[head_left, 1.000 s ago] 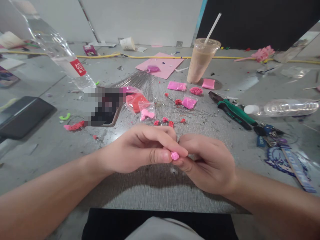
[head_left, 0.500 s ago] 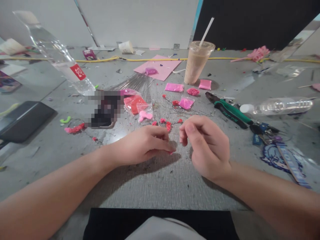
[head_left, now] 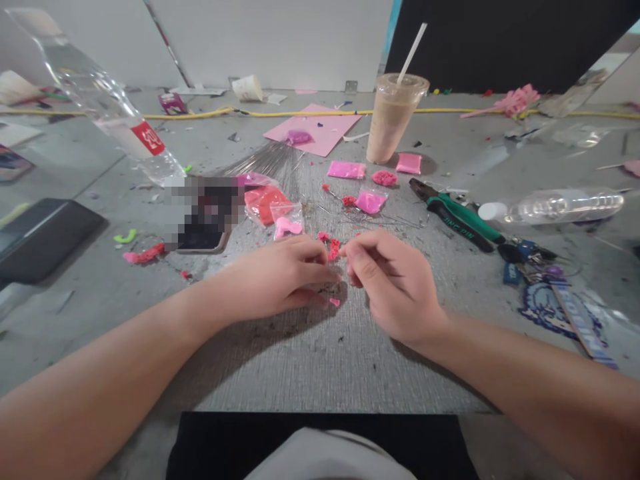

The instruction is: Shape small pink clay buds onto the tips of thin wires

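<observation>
My left hand (head_left: 287,277) is low over the table, palm down, its fingers bent and the thumb a little apart from them. A small pink clay piece (head_left: 335,303) lies on the table just beneath its fingertips. My right hand (head_left: 395,290) is closed, thumb pressed to the curled index finger; whatever is in the pinch is hidden. Its fingertips are close to those of my left hand. Just beyond the fingertips lies a crinkled red clay cluster (head_left: 333,249). Behind my left hand is a clear bag with pink clay (head_left: 289,227), next to a bag of red clay (head_left: 267,204).
Pliers (head_left: 457,217), keys (head_left: 530,260) and a lying bottle (head_left: 563,208) are at the right. A drink cup with a straw (head_left: 395,123) stands behind. At the left are a phone (head_left: 207,217), an upright bottle (head_left: 107,107) and a dark case (head_left: 53,237). Thin wires (head_left: 270,160) fan across the back.
My right hand has moved left, closer to my left hand. My left fingertips have lifted off the small pink piece, which now shows on the table. The view has shifted slightly.
</observation>
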Available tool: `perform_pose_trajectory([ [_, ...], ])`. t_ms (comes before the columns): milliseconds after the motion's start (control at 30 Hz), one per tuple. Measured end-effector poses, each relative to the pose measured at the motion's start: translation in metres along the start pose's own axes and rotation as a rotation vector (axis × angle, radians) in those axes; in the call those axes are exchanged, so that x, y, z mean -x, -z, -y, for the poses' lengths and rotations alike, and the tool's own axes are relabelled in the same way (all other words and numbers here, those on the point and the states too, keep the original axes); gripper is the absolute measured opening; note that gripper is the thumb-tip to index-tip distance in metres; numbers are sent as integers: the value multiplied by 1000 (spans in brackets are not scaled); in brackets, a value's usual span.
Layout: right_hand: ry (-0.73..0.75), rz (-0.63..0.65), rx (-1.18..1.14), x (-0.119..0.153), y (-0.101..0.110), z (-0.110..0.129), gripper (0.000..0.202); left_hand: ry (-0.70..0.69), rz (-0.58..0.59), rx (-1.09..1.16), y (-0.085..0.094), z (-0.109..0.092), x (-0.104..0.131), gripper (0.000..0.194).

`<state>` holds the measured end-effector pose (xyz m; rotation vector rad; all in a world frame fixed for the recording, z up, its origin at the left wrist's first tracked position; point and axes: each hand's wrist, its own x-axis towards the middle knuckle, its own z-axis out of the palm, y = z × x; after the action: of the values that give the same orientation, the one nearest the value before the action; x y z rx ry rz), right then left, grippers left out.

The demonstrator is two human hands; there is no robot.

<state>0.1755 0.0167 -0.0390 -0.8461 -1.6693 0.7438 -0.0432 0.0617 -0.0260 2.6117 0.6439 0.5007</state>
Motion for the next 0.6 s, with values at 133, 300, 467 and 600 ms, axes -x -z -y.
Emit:
perform_pose_trajectory([
  [133, -33, -12, 27, 0, 1, 0, 20, 192, 123, -329, 11, -5, 3, 30],
  [300, -40, -17, 49, 0, 0, -1, 21, 347, 194, -305, 14, -11, 2, 20],
  [467, -63, 6, 106, -3, -1, -3, 16, 389, -96, 17, 11, -18, -3, 26],
  [600, -18, 57, 184, -4, -1, -2, 8, 478, -288, 304, 7, -23, -4, 24],
])
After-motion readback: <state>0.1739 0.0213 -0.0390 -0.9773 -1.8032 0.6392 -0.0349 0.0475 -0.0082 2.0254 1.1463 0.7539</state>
